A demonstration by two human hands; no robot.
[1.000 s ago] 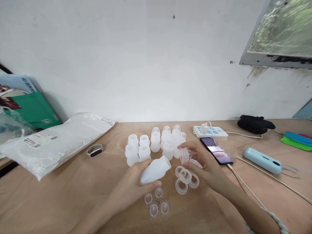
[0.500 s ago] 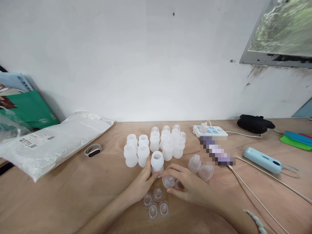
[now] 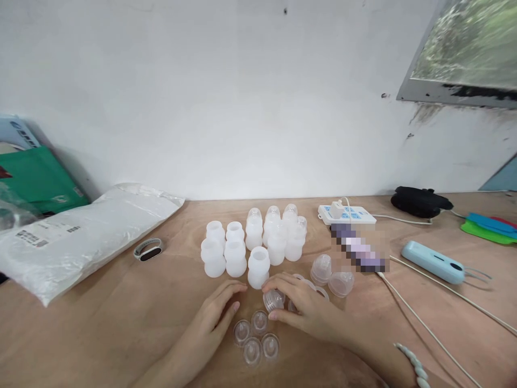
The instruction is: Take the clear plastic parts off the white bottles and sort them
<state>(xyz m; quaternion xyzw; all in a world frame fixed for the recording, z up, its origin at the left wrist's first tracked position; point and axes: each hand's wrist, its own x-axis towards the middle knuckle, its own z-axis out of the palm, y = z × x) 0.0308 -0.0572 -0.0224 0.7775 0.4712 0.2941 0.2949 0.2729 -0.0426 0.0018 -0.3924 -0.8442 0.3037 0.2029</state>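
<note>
My right hand (image 3: 301,304) has its thumb and fingers closed around a clear dome cap (image 3: 274,300) with a ridged rim. Just behind that cap stands an open-topped white baby bottle (image 3: 259,268), untouched. My left hand (image 3: 220,310) is empty, thumb and fingers apart, to the front left of this bottle. Several clear bottle nipples (image 3: 252,351) lie on the table between my hands. White rings (image 3: 322,293) are partly hidden behind my right hand. Further right rest two more clear caps (image 3: 341,283). Open white bottles (image 3: 235,258) stand at the back left, capped bottles (image 3: 293,241) beside them.
A white plastic parcel (image 3: 92,231) and a wristband (image 3: 148,250) lie on the left of the wooden table. On the right are a power strip (image 3: 363,216), a blurred-out phone (image 3: 357,248), a light blue device (image 3: 433,262), cables and a black pouch (image 3: 420,202).
My left hand has let go of the white bottle and drawn back to the left, leaving the bottle standing. My right hand keeps the cap, shifted slightly left.
</note>
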